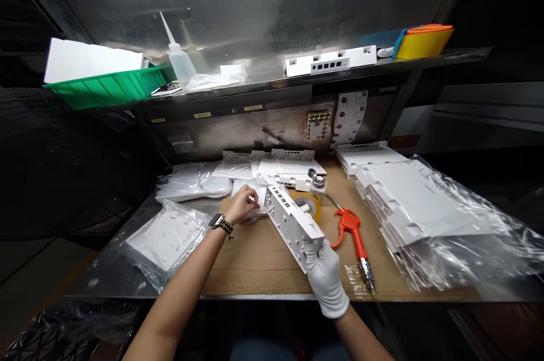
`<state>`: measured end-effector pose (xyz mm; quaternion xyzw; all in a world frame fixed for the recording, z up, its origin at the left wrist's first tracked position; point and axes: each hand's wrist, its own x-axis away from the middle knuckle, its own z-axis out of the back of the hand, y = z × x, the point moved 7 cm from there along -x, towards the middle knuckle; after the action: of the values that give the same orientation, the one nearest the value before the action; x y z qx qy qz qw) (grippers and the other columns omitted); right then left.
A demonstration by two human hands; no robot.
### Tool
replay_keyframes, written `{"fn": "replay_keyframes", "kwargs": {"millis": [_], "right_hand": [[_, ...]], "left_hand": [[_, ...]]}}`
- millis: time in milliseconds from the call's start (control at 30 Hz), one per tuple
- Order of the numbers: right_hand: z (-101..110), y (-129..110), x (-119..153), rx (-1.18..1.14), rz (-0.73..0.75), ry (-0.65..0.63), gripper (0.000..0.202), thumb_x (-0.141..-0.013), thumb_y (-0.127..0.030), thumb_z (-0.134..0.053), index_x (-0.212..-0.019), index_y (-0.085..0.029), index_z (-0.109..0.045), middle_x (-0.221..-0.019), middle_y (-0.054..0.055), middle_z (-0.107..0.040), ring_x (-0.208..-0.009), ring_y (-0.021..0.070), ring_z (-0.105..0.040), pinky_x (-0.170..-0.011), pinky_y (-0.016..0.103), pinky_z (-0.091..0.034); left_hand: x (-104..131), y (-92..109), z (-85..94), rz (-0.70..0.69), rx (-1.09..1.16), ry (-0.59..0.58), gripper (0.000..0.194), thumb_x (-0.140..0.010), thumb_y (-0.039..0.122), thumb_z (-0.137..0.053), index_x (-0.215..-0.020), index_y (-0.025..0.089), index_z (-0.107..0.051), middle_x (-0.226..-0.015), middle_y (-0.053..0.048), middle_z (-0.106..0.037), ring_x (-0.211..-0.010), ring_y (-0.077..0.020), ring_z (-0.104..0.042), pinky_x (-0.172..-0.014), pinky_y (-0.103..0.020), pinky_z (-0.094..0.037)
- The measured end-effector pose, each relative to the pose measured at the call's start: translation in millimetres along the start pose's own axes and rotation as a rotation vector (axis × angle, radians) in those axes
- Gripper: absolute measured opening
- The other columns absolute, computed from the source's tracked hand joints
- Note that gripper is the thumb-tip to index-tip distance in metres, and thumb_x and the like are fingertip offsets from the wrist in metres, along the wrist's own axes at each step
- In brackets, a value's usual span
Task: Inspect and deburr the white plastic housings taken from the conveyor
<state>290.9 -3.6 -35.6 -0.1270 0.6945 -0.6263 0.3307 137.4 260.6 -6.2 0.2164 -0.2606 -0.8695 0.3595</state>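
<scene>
My right hand (325,273), in a white glove, grips the near end of a white plastic panel (291,222) with slots along one edge. The panel is tilted above the brown cardboard mat (259,259). My left hand (242,204) is bare, with a watch and a beaded bracelet on the wrist; its fingers are pinched together beside the panel's far end, above a small white stack in plastic (250,190). What those fingers hold, if anything, is too small to make out. Right of the panel lies a red air gun (351,225), near yellow tape (312,206) and a pump bottle (318,185).
Bagged white panels (420,202) are piled on the right. Another bagged panel (165,236) and plastic bags (191,179) lie at the left. White panels (284,162) stand at the back. The shelf above holds a green bin (110,86), a squeeze bottle (182,63) and a yellow roll (425,43).
</scene>
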Motion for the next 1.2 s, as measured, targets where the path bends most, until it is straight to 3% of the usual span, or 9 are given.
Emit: {"fn": "replay_keyframes", "kwargs": {"millis": [133,300,467,567,667,767,900,1033,1200], "right_hand": [[-5.5,0.0,1.3,0.029,0.038,-0.031,0.045,-0.092,-0.062,-0.06,-0.104,-0.022,-0.077,-0.085,0.011,-0.077,-0.094,0.0318,-0.076,-0.086,0.045,-0.062],[-3.0,1.0,4.0,0.022,-0.023,0.012,0.05,-0.09,-0.067,-0.061,-0.102,-0.02,-0.076,-0.083,0.011,-0.077,-0.083,0.0296,-0.076,-0.075,0.04,-0.062],[17.6,6.3,16.4,-0.016,-0.084,0.162,0.056,-0.091,-0.069,-0.06,-0.1,-0.015,-0.071,-0.068,0.008,-0.073,-0.058,0.0232,-0.069,-0.059,0.034,-0.059],[24.9,10.3,24.5,-0.004,-0.033,0.189,0.05,-0.094,-0.063,-0.061,-0.101,-0.015,-0.072,-0.075,0.011,-0.076,-0.062,0.0232,-0.072,-0.062,0.033,-0.06],[24.4,12.3,30.6,0.044,0.088,0.13,0.038,-0.097,-0.052,-0.06,-0.096,-0.018,-0.074,-0.08,0.011,-0.078,-0.068,0.0243,-0.074,-0.066,0.034,-0.061],[23.3,11.3,37.1,0.081,0.229,0.064,0.032,-0.098,-0.045,-0.059,-0.103,-0.019,-0.076,-0.092,0.012,-0.08,-0.076,0.0261,-0.077,-0.073,0.037,-0.063],[29.1,15.1,36.9,0.137,0.138,0.05,0.039,-0.099,-0.049,-0.056,-0.112,-0.018,-0.076,-0.088,0.011,-0.079,-0.077,0.0264,-0.076,-0.075,0.038,-0.061],[46.7,11.1,22.2,0.162,-0.089,0.177,0.061,-0.092,-0.066,-0.058,-0.118,-0.013,-0.074,-0.088,0.014,-0.079,-0.071,0.0271,-0.074,-0.069,0.038,-0.059],[53.5,3.7,14.0,-0.125,-0.213,0.191,0.069,-0.085,-0.064,-0.068,-0.136,-0.019,-0.066,-0.133,0.014,-0.071,-0.127,0.0338,-0.065,-0.096,0.043,-0.06]], "left_hand": [[-5.0,-0.1,35.9,0.004,-0.116,0.194,0.031,-0.087,0.005,-0.05,-0.064,0.02,-0.065,-0.133,-0.014,-0.065,-0.115,-0.0336,-0.054,-0.105,-0.053,-0.045],[-21.1,10.7,44.7,-0.035,-0.105,0.181,0.046,-0.081,0.0,-0.054,-0.115,0.022,-0.076,-0.153,-0.008,-0.058,-0.125,-0.0345,-0.05,-0.114,-0.053,-0.038],[-25.3,40.7,23.9,-0.103,0.083,-0.124,0.07,-0.07,0.004,-0.057,-0.135,0.026,-0.07,-0.147,-0.007,-0.064,-0.086,-0.0213,-0.065,-0.08,-0.036,-0.055],[-20.1,63.9,17.7,-0.113,0.21,-0.212,0.071,-0.071,0.012,-0.055,-0.141,0.021,-0.065,-0.121,-0.01,-0.076,-0.057,-0.0114,-0.053,-0.057,-0.029,-0.05],[-16.2,85.6,21.3,-0.135,0.268,-0.139,0.073,-0.075,0.014,-0.051,-0.147,0.013,-0.058,-0.1,-0.01,-0.078,-0.053,-0.0098,-0.05,-0.053,-0.026,-0.047],[-9.9,103.9,32.0,-0.179,0.222,0.037,0.066,-0.082,0.015,-0.047,-0.146,0.016,-0.06,-0.129,-0.013,-0.073,-0.07,-0.0145,-0.064,-0.062,-0.029,-0.052],[12.5,130.8,32.2,-0.316,0.052,0.156,0.045,-0.087,0.018,-0.054,-0.128,0.024,-0.074,-0.14,-0.007,-0.069,-0.104,-0.0274,-0.07,-0.09,-0.042,-0.055],[55.8,161.9,1.5,-0.496,-0.061,0.081,0.047,-0.086,0.013,-0.055,-0.124,0.03,-0.076,-0.13,-0.003,-0.074,-0.084,-0.0229,-0.075,-0.084,-0.042,-0.059],[131.4,220.5,-28.6,-0.767,0.08,0.143,0.078,-0.081,-0.001,-0.045,-0.156,0.019,-0.043,-0.157,-0.008,-0.053,-0.125,-0.0172,-0.067,-0.096,-0.026,-0.06]]}}
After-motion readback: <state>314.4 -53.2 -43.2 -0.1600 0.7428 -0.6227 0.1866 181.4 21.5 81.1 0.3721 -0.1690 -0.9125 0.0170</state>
